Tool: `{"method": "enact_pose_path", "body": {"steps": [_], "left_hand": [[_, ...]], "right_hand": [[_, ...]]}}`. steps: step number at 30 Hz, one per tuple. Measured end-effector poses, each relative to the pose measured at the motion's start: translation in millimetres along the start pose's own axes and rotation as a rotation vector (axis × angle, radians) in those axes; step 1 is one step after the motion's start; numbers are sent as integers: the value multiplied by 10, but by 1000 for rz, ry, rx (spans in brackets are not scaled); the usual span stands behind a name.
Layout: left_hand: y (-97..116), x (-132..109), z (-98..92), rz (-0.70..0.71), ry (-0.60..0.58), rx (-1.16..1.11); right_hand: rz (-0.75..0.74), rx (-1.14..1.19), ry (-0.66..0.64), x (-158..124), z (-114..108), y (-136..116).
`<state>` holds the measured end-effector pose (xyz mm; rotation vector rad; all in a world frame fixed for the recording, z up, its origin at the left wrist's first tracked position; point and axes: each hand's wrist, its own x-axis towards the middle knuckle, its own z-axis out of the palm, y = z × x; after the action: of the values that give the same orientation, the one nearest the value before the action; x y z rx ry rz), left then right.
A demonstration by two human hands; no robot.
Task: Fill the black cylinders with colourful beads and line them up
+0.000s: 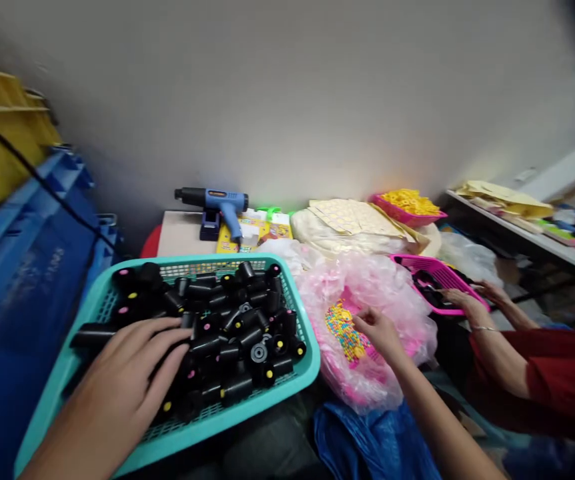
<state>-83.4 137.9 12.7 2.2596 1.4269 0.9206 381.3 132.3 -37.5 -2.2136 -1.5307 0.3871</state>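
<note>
My left hand [127, 373] lies flat, fingers spread, on a heap of black cylinders [227, 333] in a teal basket [307, 363]; some cylinders have pink or yellow ends. My right hand [377, 330] reaches into a pink plastic bag [392, 293], its fingertips pinched at a patch of small multicoloured beads [345, 330]. What the fingers hold is too small to make out.
Another person in a red sleeve [557, 373] works at a magenta basket [435, 270] on the right. A blue heat gun [217, 203] stands at the back by the wall. Blue crates [22, 280] are stacked left. A pink tray of yellow rings [407, 203] and a side shelf [527, 237] stand at the right.
</note>
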Motion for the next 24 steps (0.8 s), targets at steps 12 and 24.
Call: {"method": "enact_pose_path", "body": {"steps": [12, 24], "left_hand": [[449, 873, 492, -95, -586, 439], [424, 1177, 580, -98, -649, 415]], "right_hand": [[-156, 1011, -63, -1009, 375, -953], [-492, 1021, 10, -984, 477, -1246]]}}
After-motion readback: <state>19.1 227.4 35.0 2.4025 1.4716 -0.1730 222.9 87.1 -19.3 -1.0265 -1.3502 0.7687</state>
